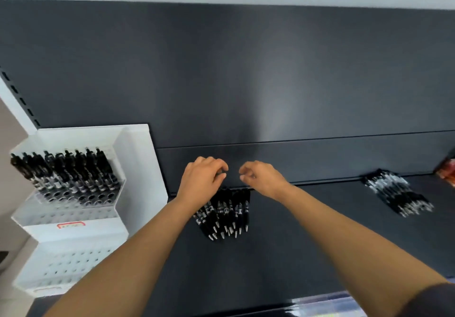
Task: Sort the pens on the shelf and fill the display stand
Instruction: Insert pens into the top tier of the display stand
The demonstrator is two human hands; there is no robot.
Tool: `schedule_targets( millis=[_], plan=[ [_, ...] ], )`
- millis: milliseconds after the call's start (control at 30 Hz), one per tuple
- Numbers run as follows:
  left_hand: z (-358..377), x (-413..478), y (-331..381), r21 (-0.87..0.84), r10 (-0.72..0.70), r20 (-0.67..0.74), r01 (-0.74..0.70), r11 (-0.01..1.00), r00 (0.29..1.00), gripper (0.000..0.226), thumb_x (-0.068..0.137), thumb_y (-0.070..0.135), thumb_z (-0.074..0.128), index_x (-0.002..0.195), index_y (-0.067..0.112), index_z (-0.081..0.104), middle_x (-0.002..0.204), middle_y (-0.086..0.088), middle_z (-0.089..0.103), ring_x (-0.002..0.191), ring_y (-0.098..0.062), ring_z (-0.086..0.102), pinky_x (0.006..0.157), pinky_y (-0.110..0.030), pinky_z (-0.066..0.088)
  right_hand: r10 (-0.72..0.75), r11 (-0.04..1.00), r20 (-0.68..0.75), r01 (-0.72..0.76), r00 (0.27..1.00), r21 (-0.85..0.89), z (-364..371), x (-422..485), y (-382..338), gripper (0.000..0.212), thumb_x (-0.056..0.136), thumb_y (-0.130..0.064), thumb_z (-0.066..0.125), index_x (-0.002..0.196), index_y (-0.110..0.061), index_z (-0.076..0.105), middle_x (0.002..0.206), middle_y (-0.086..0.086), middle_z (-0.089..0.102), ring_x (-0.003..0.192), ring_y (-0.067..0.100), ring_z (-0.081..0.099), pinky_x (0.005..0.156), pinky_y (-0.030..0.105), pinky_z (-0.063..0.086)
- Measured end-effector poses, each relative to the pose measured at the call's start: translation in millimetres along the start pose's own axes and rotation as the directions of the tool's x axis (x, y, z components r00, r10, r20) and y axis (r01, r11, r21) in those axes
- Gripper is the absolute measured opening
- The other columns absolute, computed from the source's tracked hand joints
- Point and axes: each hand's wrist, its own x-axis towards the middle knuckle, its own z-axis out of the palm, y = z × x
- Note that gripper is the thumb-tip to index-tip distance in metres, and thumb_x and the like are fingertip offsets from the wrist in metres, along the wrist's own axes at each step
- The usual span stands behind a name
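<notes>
Head view: display stand (138, 149) holds pens (71, 171) in top tier; fingers (216, 164) curled, grip unclear.

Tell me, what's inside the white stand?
Black pens fill the top row of the stand. The lower rows show only holes. The left arm covers its bottom corner.

dark shelf (295, 243) | centre pen pile (224, 215) | right pen pile (398, 193) | display stand (138, 164) left
</notes>
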Motion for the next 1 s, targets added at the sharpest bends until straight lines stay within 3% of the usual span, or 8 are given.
schedule_targets(
  millis=[200, 467, 633, 767, 867, 1000],
  plan=[
    [41.0, -2.0, 14.2, 0.078, -0.121, 0.166, 0.109, 0.991, 0.979, 0.019, 0.093, 0.032, 0.051, 0.109, 0.027, 0.06, 0.105, 0.008, 0.06, 0.106, -0.018, 0.049, 0.086, -0.032, 0.035, 0.02, 1.0, 0.14, -0.022, 0.99, 0.011, 10.0, 2.9, 44.0, 0.027, 0.095, -0.028, 0.052, 0.12, -0.019, 0.06, 0.12, 0.003, 0.062, 0.113, 0.022, 0.056, 0.093, 0.036, 0.047],
    [77.5, 1.1, 12.6, 0.158, -0.241, 0.385, 0.193, 0.968, 0.891, 0.026, 0.092, 0.033, 0.051, 0.117, 0.029, 0.058, 0.114, 0.004, 0.059, 0.112, -0.02, 0.049, 0.09, -0.034, 0.038, 0.082, 0.996, 0.312, -0.087, 0.947, 0.002, 40.4, 16.2, 77.1, 0.033, 0.095, -0.025, 0.053, 0.127, -0.017, 0.058, 0.127, 0.001, 0.059, 0.118, 0.02, 0.053, 0.102, 0.035, 0.042],
    [97.6, 12.5, 4.5, 0.137, -0.231, 0.453, 0.189, 0.972, 0.861, 0.027, 0.092, 0.032, 0.052, 0.118, 0.027, 0.058, 0.118, 0.003, 0.059, 0.114, -0.021, 0.049, 0.094, -0.035, 0.039, 0.109, 0.994, 0.327, -0.109, 0.939, -0.019, 53.7, 31.6, 81.5, 0.036, 0.095, -0.021, 0.051, 0.131, -0.016, 0.055, 0.133, 0.004, 0.056, 0.121, 0.022, 0.051, 0.102, 0.03, 0.039],
    [110.8, 19.1, -5.5, 0.124, -0.219, 0.466, 0.182, 0.975, 0.857, 0.027, 0.092, 0.033, 0.052, 0.117, 0.028, 0.058, 0.118, 0.002, 0.058, 0.114, -0.021, 0.048, 0.093, -0.035, 0.038, 0.14, 0.99, 0.356, -0.128, 0.924, -0.056, 67.8, 42.5, 78.6, 0.036, 0.096, -0.02, 0.048, 0.132, -0.02, 0.053, 0.135, 0.011, 0.05, 0.124, 0.026, 0.046, 0.104, 0.033, 0.038],
    [119.8, 25.3, -11.3, 0.128, -0.208, 0.46, 0.167, 0.978, 0.863, 0.027, 0.092, 0.034, 0.052, 0.117, 0.029, 0.059, 0.117, 0.002, 0.058, 0.113, -0.021, 0.048, 0.093, -0.034, 0.037, 0.183, 0.982, 0.332, -0.153, 0.926, -0.114, 78.3, 44.3, 75.6, 0.029, 0.097, -0.021, 0.043, 0.122, -0.017, 0.057, 0.129, 0.016, 0.048, 0.117, 0.031, 0.049, 0.099, 0.037, 0.043],
    [133.8, 32.0, -9.6, 0.166, -0.207, 0.466, 0.145, 0.975, 0.86, 0.026, 0.091, 0.037, 0.053, 0.114, 0.026, 0.06, 0.118, 0.001, 0.054, 0.114, -0.022, 0.046, 0.093, -0.034, 0.035, 0.271, 0.956, 0.249, -0.228, 0.93, -0.187, 80.2, 39.2, 76.9, 0.021, 0.093, -0.019, 0.052, 0.113, -0.012, 0.055, 0.125, 0.017, 0.041, 0.104, 0.039, 0.056, 0.089, 0.04, 0.049]
  ],
)
